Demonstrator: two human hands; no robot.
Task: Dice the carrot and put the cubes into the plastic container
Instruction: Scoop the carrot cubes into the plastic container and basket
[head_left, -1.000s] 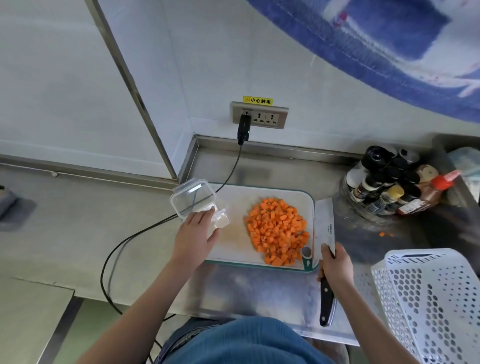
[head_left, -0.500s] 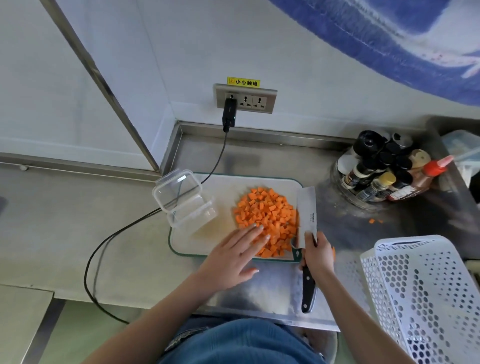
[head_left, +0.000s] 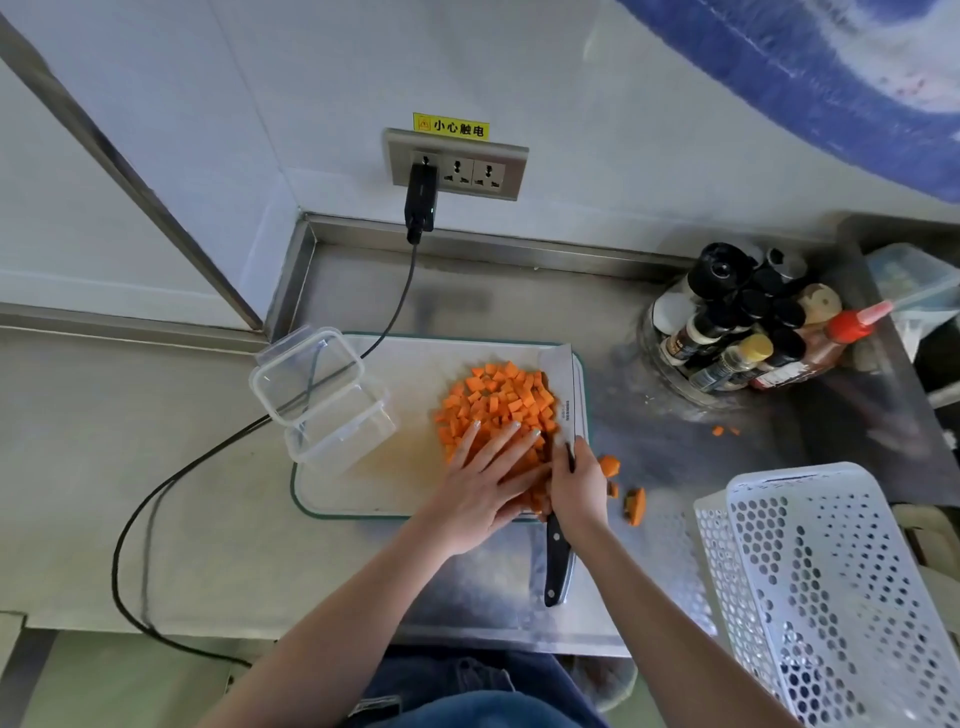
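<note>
On the left of a steel counter, one black cable loops from the near edge up to a black plug in the left socket of a three-socket wall outlet. Right of the loop lies one white rectangular cutting board with a green rim. On its far left corner rests one clear plastic container, empty, with one clear lid leaning against its far side. On the right half of the board sits one heap of orange carrot cubes. The left hand lies flat on the near part of the heap, fingers straight and spread, gripping nothing. Just right of it, the right hand is wrapped round one black-handled cleaver, whose broad blade stands along the heap's right side. Three larger carrot scraps lie on the counter just right of that hand, and two tiny bits farther off. At far right stands one cluster of seasoning bottles, including one with a red cap. At near right are two white perforated plastic baskets, one nested in the other.
</note>
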